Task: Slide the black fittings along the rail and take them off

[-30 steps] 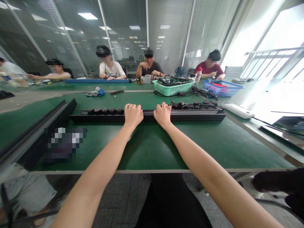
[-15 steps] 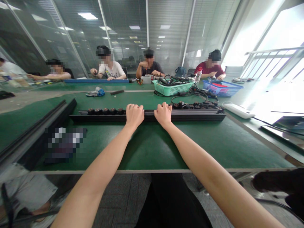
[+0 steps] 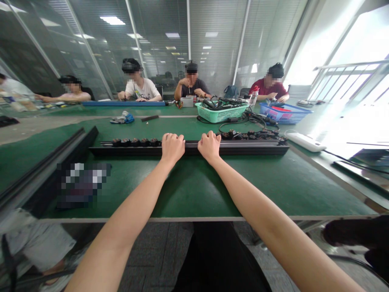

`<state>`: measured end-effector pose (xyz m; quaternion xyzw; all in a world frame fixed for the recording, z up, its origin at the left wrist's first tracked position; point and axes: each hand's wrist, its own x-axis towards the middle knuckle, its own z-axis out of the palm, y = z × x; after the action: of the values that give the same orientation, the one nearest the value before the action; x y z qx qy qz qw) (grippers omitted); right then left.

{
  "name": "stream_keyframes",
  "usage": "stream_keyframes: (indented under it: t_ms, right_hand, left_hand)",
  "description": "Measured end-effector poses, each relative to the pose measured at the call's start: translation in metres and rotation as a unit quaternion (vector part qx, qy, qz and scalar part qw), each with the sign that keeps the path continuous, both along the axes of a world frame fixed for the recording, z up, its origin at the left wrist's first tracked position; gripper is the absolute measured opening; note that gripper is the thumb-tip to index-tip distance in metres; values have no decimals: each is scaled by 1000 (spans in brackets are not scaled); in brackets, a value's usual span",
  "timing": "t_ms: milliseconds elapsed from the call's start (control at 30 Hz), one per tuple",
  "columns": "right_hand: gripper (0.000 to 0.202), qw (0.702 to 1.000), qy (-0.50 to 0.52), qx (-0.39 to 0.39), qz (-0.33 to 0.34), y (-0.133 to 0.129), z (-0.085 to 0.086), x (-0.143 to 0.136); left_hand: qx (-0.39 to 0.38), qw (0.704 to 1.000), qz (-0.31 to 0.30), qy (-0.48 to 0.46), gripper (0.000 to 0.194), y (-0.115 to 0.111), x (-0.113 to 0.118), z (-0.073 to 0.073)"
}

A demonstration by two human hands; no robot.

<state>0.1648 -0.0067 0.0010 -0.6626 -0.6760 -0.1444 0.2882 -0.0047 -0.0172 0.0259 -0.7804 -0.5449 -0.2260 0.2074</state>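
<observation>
A long black metal channel (image 3: 133, 151) lies crosswise on the green table in front of me, with a silvery strip along its back edge. A row of small round black parts (image 3: 135, 142) sits along its left half, and my left hand (image 3: 173, 148) is closed over the channel just right of that row. My right hand (image 3: 209, 148) is closed over the middle too, a short gap from the left. Both sets of fingertips curl down out of sight, so what they hold is hidden. Several dark plug-like parts with cables (image 3: 251, 134) lie behind the right half.
A green basket (image 3: 221, 114) full of black cables stands behind, a blue basket (image 3: 285, 115) to its right. More black channels (image 3: 60, 170) lie at left beside a blurred dark packet (image 3: 85, 186). A white power strip (image 3: 306, 142) is at right. Several people sit across the table.
My hands have stayed over the channel, shifting barely to the right. Across the table, one person's hand has moved down toward the tabletop.
</observation>
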Motion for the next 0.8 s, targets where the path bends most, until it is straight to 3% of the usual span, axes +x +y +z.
stream_keyframes:
  t_ms: [800]
  right_hand:
    - [33,1000,15,19,-9,-2,1,-4]
  left_hand:
    - [-1,1000,-2,-2,34,2,-2,-2]
